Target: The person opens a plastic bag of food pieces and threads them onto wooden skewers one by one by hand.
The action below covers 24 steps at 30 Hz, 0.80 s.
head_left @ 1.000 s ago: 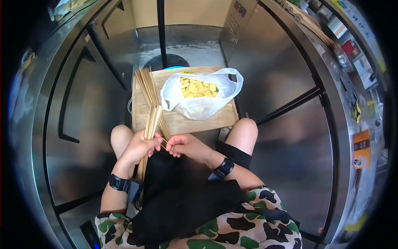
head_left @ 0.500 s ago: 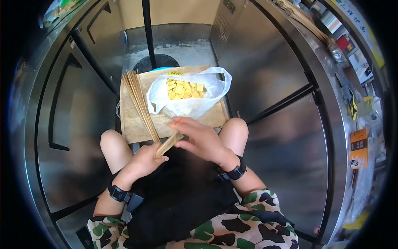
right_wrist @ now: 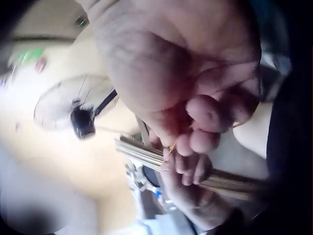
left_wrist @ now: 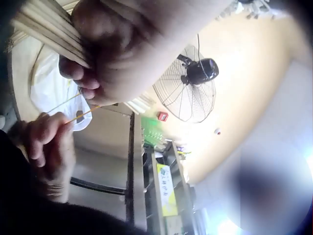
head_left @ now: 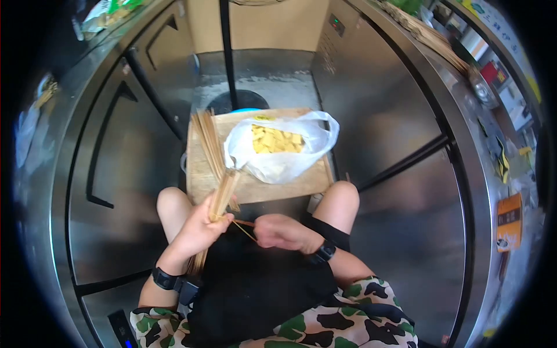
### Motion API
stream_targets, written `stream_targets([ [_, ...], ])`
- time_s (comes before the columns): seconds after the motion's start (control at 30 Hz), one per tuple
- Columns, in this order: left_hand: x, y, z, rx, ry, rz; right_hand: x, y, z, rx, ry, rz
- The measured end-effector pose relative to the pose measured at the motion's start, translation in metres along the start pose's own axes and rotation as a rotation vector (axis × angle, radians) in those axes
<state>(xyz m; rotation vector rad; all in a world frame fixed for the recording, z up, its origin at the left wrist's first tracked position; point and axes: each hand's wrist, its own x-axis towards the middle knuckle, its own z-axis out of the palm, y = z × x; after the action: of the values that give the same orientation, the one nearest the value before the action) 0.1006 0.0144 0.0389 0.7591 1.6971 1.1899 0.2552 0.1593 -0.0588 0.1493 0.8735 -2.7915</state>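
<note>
My left hand [head_left: 198, 231] grips a bundle of thin wooden skewers [head_left: 225, 194] that slants up toward the board. Its lower ends poke out below the palm. A rubber band [left_wrist: 80, 114], yellow-orange, loops at the bundle beside my left thumb and stretches across to my right hand [head_left: 283, 233]. The right fingers are curled and hold the band taut, as the right wrist view shows at the band's strand [right_wrist: 171, 149]. More loose skewers [head_left: 207, 136] lie on the left of the wooden board [head_left: 261, 194], behind the gripped bundle.
On the board stands a white plastic bag [head_left: 278, 166] with yellow block-like pieces [head_left: 277, 140] inside. Steel cabinets [head_left: 400, 168] close in on both sides. A black bin [head_left: 249, 100] and a black pole [head_left: 227, 52] are behind the board.
Half a second ago the right hand was spread by the bundle's end, with the bundle tilted right. Now the bundle points up again and the right hand has drawn the band down and right.
</note>
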Motion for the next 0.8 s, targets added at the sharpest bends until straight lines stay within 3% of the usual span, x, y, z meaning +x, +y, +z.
stream_targets([
  [0.03, 0.004, -0.02, -0.007, 0.102, -0.05, 0.119, 0.003, 0.001, -0.009, 0.235, -0.031, -0.137],
  [0.07, 0.001, -0.019, -0.001, 0.262, 0.02, 0.326, 0.007, -0.008, -0.008, 0.423, -0.113, -0.245],
  [0.13, -0.01, -0.005, 0.003, 0.581, -0.064, 0.286, 0.007, -0.027, -0.003, 0.715, 0.118, -0.29],
  [0.17, -0.016, 0.002, 0.006, 0.681, -0.068, 0.311, 0.012, -0.033, -0.003, 0.645, -0.118, -0.344],
  [0.27, -0.024, 0.005, 0.007, 0.902, -0.042, 0.4, 0.001, -0.058, 0.013, 0.247, -0.115, -0.353],
  [0.43, -0.01, -0.013, 0.006, 1.041, 0.073, 0.249, -0.02, -0.072, 0.06, -0.723, -0.05, -0.313],
  [0.47, -0.004, -0.017, 0.004, 1.046, 0.096, 0.23, -0.022, -0.072, 0.074, -1.267, -0.127, -0.39],
  [0.53, 0.009, -0.026, -0.006, 0.839, 0.048, 0.26, -0.023, -0.062, 0.092, -1.292, -0.197, -0.199],
  [0.6, 0.023, -0.045, -0.006, 0.272, 0.021, 0.42, -0.015, -0.037, 0.057, -1.079, -0.13, -0.211],
  [0.67, 0.009, -0.009, -0.006, -0.057, -0.093, 0.177, -0.015, -0.033, 0.019, -0.096, -0.024, -0.194],
  [0.7, 0.003, 0.006, -0.004, -0.219, -0.148, 0.056, -0.008, -0.031, 0.003, 0.134, -0.106, -0.261],
  [0.77, 0.0, 0.009, 0.004, -0.157, -0.131, 0.071, 0.006, -0.038, -0.01, 0.597, -0.273, -0.388],
  [0.8, 0.0, 0.011, 0.006, -0.121, -0.125, 0.081, 0.007, -0.045, -0.006, 0.608, -0.188, -0.407],
])
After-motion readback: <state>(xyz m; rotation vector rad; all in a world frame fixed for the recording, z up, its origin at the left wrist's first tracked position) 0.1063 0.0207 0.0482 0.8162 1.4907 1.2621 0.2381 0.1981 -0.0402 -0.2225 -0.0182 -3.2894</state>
